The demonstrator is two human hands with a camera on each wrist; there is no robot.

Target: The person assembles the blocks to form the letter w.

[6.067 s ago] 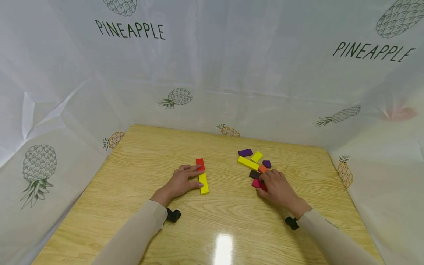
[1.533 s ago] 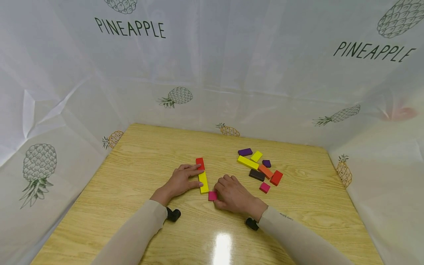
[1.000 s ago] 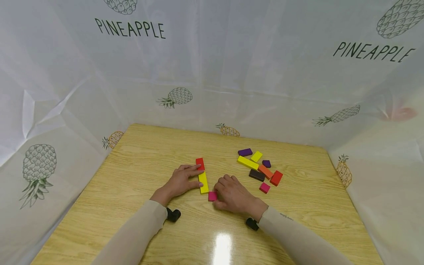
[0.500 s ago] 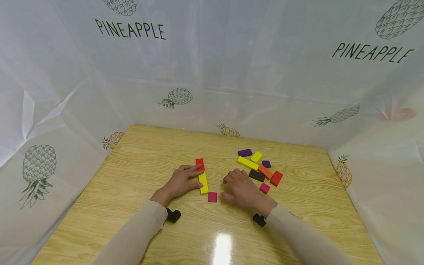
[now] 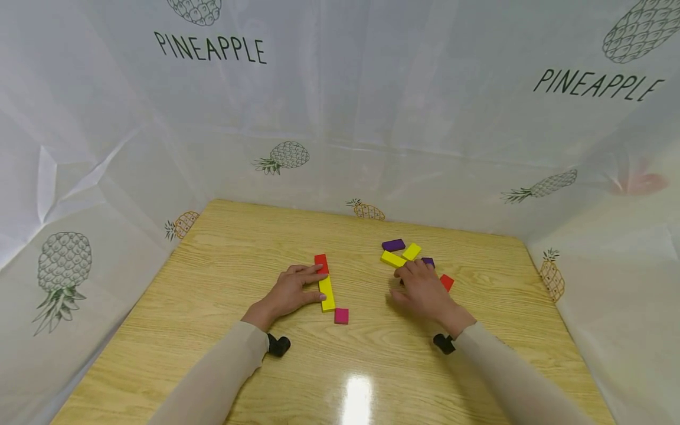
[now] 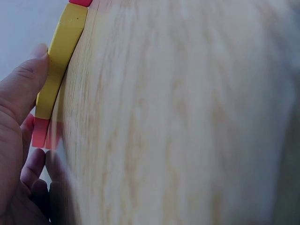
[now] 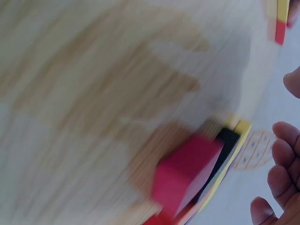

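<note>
My left hand (image 5: 289, 292) rests against a red block (image 5: 321, 260) and a yellow block (image 5: 326, 295) that lie end to end. Its thumb touches the yellow block (image 6: 61, 61) in the left wrist view. Just beyond the yellow block's near end lies a pink block (image 5: 342, 316). My right hand (image 5: 425, 292) hovers over the loose blocks, fingers spread and holding nothing. Beneath it in the right wrist view are another pink block (image 7: 187, 173) and a black block (image 7: 228, 138). The hand mostly hides these and the orange block in the head view.
Around the right hand lie a purple block (image 5: 394, 245), a long yellow block (image 5: 393, 259), a short yellow block (image 5: 412, 252), a small purple block (image 5: 428, 261) and a red block (image 5: 447, 283). White pineapple-print sheeting (image 5: 340, 106) encloses the wooden table (image 5: 297, 378).
My right hand brought a pink block beside the yellow one, let it go, then moved right and away over the loose blocks. My left hand has stayed in place.
</note>
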